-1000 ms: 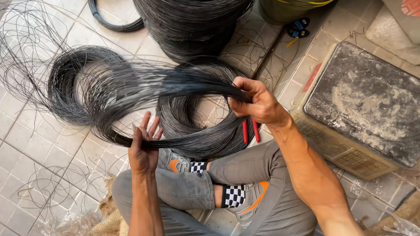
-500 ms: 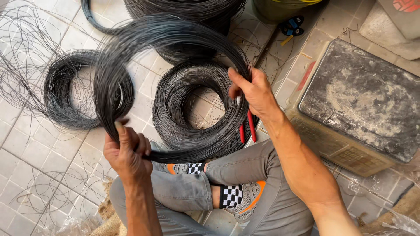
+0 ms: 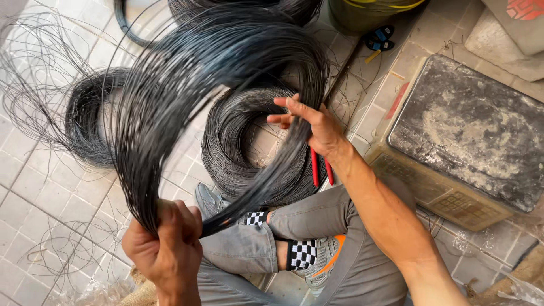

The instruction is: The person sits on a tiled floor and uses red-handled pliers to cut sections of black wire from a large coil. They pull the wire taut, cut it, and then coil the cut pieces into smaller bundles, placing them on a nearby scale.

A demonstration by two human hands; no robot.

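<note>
A thick bundle of thin black wire (image 3: 187,96) arches up in front of me in a big loop. My left hand (image 3: 164,249) is closed tight around both ends of the bundle, low at the left above my knee. My right hand (image 3: 309,127) touches the right side of the loop with the fingers spread and stretched leftward. Under the loop a round coil of black wire (image 3: 238,147) lies flat on the tiled floor. A second, looser coil (image 3: 85,122) lies to the left with stray strands fanning out.
I sit cross-legged in grey trousers, checked socks and grey shoes (image 3: 294,249). Red-handled pliers (image 3: 320,167) lie by my right wrist. A dusty box (image 3: 470,136) stands at the right. More wire coils (image 3: 238,8) and a green container (image 3: 368,11) are at the top.
The wire bundle has been lifted and swung up into a tall arch. My left hand slid down and closed on its ends. My right hand opened its fingers along the loop's right side.
</note>
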